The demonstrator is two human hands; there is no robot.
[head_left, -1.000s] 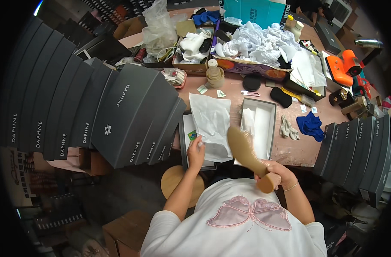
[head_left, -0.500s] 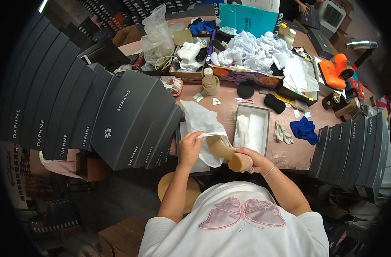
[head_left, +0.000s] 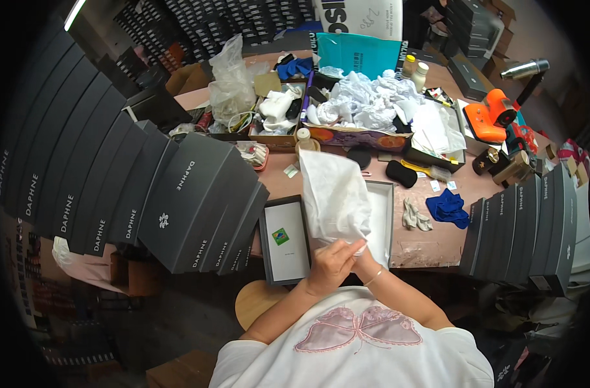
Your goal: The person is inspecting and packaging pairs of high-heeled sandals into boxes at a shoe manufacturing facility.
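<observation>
Bright center, dark fisheye rim (w/ bending).

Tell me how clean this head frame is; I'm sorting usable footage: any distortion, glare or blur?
Head view: strong fisheye, so the stacked dark boxes bow toward a black rim; even overhead light with one bright strip at top left; the white tissue paper looks nearly washed out; the left hand and table are sharp.
</observation>
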